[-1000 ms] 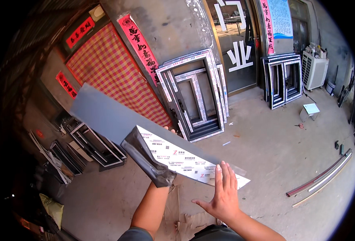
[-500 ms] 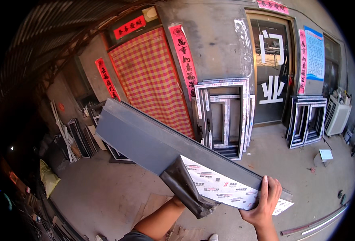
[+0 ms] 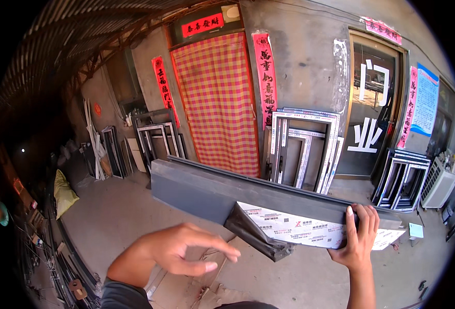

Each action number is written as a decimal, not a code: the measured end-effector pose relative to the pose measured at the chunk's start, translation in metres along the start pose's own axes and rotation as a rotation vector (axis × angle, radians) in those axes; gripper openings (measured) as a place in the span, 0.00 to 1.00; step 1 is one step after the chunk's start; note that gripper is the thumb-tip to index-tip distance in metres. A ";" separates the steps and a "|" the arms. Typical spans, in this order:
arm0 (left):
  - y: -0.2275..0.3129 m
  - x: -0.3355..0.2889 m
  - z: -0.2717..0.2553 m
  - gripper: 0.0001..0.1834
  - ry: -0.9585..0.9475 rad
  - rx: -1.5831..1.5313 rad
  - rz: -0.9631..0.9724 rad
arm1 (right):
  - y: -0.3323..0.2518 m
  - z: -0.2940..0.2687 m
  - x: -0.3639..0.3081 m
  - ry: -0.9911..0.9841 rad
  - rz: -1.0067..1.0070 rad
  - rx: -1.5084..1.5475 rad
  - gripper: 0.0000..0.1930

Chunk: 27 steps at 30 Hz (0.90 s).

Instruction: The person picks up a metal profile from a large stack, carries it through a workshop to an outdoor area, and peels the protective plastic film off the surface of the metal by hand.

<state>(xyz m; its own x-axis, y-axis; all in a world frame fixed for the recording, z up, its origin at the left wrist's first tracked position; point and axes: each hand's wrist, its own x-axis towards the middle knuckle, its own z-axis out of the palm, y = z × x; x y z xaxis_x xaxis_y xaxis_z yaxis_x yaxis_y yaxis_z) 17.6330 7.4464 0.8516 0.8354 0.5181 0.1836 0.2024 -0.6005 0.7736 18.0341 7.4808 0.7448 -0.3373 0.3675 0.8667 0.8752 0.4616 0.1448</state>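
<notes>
A long grey profile panel (image 3: pixel 196 188) stretches across the middle, its right end slightly lower than its left. My right hand (image 3: pixel 358 234) grips it near the right end, fingers over the top edge and thumb on the front face. Part of the panel's front is covered by white printed film (image 3: pixel 299 226). A dark film flap (image 3: pixel 255 234), peeled loose, hangs crumpled from the panel's lower edge. To the left of that flap, my left hand (image 3: pixel 186 250) is in the air with nothing in it, thumb and fingers apart, not touching the panel.
Window frames (image 3: pixel 307 149) lean on the wall behind, with more frames (image 3: pixel 402 180) at the right beside a white outdoor air-conditioner unit (image 3: pixel 438 181). A checked curtain (image 3: pixel 217 103) covers a doorway. Long strips (image 3: pixel 78 268) and a yellowish sack (image 3: pixel 64 194) lie at the left.
My left hand has come out from behind the dark flap to the panel's left front. The panel has tipped nearer to level, with my right hand still on it. The view has shifted left.
</notes>
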 end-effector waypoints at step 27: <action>-0.275 0.038 0.113 0.37 -0.152 -0.932 -0.925 | -0.064 0.112 -0.035 -0.779 -0.167 0.362 0.39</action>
<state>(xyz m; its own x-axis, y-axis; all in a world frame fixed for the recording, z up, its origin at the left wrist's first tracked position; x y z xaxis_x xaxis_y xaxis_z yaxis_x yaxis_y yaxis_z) 17.6669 7.5628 0.5777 0.6409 0.3978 -0.6565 0.3512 0.6085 0.7116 17.9515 7.5288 0.6519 -0.7079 0.6586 0.2553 0.6741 0.7378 -0.0341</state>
